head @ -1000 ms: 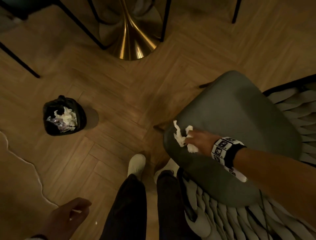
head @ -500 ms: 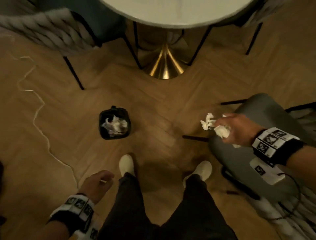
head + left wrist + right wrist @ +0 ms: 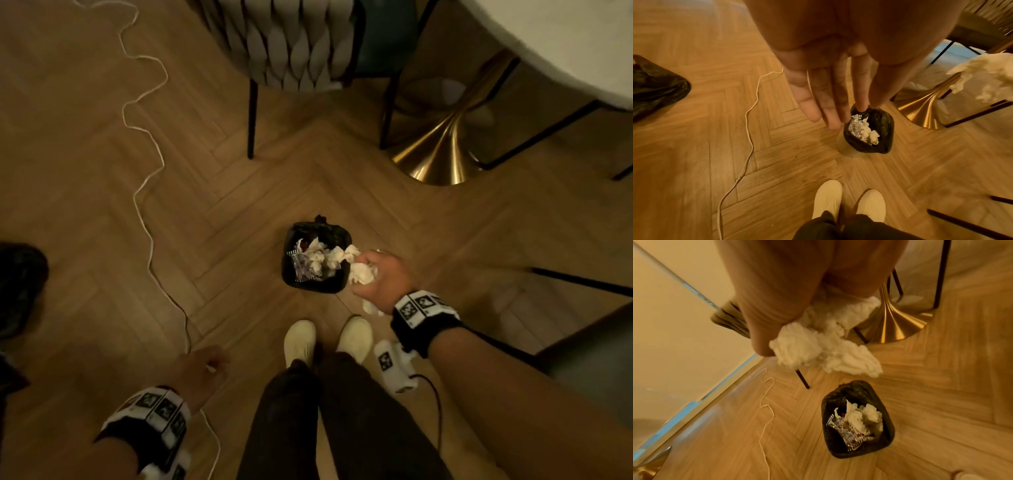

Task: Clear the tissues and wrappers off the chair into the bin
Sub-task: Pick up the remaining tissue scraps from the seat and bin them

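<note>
Right wrist view: fingers of the right hand clench crumpled tissues above the lined bin's near-right rim; released here, a loose tail could miss; left hand relaxed, empty; herringbone wood floor, white cord left, brass table base far right.

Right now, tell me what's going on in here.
A person is standing over a small black-lined bin on the wooden floor, clearing rubbish. Their right hand grips a crumpled wad of white tissues and holds it just above the bin's near edge, not yet let go. The bin already holds tissues and a shiny wrapper. The left hand hangs at their side, fingers relaxed, holding nothing. A white cord trails across the floor to the left.
</note>
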A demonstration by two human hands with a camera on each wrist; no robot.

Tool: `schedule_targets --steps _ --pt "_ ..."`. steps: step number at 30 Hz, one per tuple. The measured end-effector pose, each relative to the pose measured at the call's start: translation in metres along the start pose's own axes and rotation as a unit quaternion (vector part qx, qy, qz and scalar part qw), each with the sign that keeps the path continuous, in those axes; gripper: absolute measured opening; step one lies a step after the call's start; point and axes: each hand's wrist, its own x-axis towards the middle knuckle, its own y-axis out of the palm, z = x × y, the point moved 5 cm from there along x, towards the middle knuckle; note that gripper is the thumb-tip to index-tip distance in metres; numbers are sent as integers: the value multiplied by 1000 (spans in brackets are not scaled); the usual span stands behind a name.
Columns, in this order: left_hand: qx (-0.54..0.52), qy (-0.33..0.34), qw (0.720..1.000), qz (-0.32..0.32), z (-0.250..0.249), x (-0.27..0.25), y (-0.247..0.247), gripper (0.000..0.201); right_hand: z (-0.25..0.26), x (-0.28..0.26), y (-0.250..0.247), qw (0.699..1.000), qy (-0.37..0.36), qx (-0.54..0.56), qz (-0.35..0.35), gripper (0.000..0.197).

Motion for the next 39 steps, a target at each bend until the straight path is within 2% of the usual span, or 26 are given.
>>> schedule_targets --steps 4,6,9,12,16,18,20,25,29,31,35,39 --pt "34 -13 999 33 31 59 26 10 -32 86 72 999 23 21 -15 36" --pt "49 -2 998 42 47 88 42 11 -54 128 108 999 37 10 -10 39" --pt "51 -12 997 49 65 119 63 15 -85 172 154 998 63 -16 18 53" --pt "35 -23 998 53 76 135 76 14 -102 191 175 996 71 -31 51 64" --pt "23 1 999 48 56 118 66 8 -97 178 161 997 46 -39 46 39" --pt "32 0 999 44 37 101 53 6 -91 160 140 997 60 -43 37 27" --pt "24 14 999 46 20 82 37 14 -81 134 115 995 71 -59 47 16" --pt "46 32 998 21 -28 30 -15 31 -50 41 44 988 68 -94 101 14" --pt "75 92 993 7 -76 -13 -53 10 -41 -47 -10 976 91 -142 138 18" --pt "107 115 987 15 -96 -33 -66 13 -41 -96 -37 970 123 -156 137 19" --pt "144 152 977 33 -132 -58 -77 17 -41 -193 -76 968 187 -145 85 22" --pt "212 212 951 82 -171 -74 -64 17 -52 -281 -81 966 242 -85 19 23"
